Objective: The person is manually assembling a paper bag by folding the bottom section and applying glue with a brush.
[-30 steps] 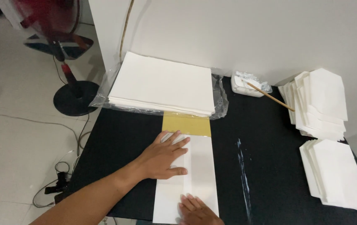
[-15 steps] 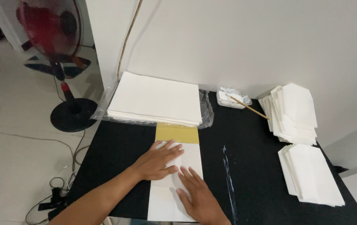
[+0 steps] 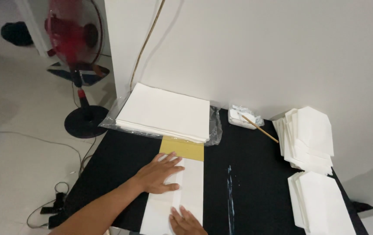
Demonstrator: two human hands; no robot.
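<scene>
Head view, black tabletop [image 3: 121, 161]. Left hand [image 3: 158, 174] lay flat, fingers spread wide, pressing the folded white paper sheet [image 3: 186, 191] at mid-table, near the front edge. Yellow-brown card template [image 3: 182, 148] showed from under the sheet's far end, touching a plastic-wrapped stack of white paper [image 3: 164, 111]. Right hand [image 3: 186, 222] rested flat, fingers loosely open, on the sheet's near end. Further right, two piles of folded white paper bags [image 3: 310, 135] sat well apart from the hands.
</scene>
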